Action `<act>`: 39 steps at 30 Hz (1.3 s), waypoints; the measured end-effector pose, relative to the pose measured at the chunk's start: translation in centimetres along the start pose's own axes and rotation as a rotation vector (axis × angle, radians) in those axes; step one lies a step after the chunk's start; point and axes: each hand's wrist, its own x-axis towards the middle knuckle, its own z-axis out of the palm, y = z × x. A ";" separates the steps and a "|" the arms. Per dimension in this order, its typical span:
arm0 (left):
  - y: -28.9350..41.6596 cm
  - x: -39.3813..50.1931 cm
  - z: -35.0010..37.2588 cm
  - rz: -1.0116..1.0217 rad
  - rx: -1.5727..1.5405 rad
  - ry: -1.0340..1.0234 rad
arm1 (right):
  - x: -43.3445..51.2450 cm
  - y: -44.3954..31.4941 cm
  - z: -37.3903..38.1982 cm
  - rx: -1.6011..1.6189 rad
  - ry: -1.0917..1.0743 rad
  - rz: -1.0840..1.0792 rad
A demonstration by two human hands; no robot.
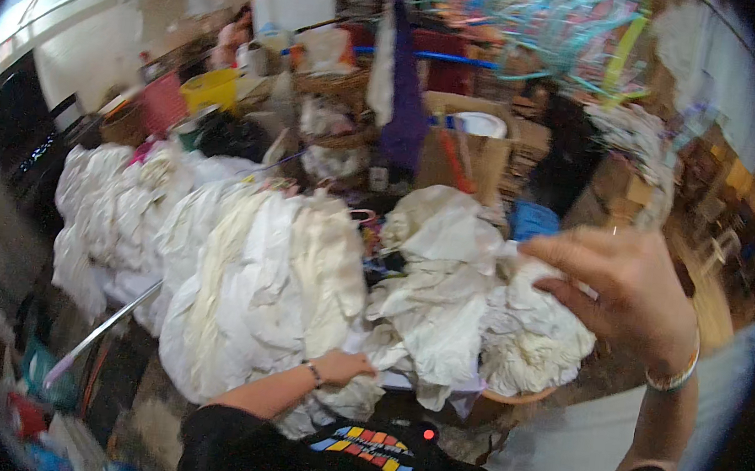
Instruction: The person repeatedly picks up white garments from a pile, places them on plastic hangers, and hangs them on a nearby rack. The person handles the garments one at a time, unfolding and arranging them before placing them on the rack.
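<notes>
White and cream cloths (pixel 263 272) lie heaped in a long row before me, some looking like garments. My left hand (pixel 343 368), with a dark bracelet at the wrist, rests with curled fingers on the near edge of this heap. Whether it grips the fabric is hidden. To the right lies a second pile of crumpled white cloth (pixel 441 283). My right hand (pixel 614 281) is raised above a round basket (pixel 519 396) filled with white cloth (pixel 537 328). Motion blurs this hand, but its thumb and forefinger are apart, and I see nothing held.
A metal pole (pixel 101 334) slants out at left. Behind the heaps stand a cardboard box (pixel 435 145), a yellow container (pixel 210 90) and a hanging purple cloth (pixel 405 100). Colourful plastic strands (pixel 545 18) hang overhead. A person (pixel 232 37) is at the far left.
</notes>
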 end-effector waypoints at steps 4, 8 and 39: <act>-3.2 -2.3 -0.1 -0.121 0.259 -0.439 | -2.0 3.4 -3.3 -0.182 0.730 0.064; -4.9 -3.8 1.9 -0.163 0.394 -0.287 | -3.1 11.1 -9.4 -0.180 1.080 0.117; 1.2 3.7 -2.7 0.113 -0.328 -0.022 | -13.5 22.5 -16.5 -0.510 0.821 0.705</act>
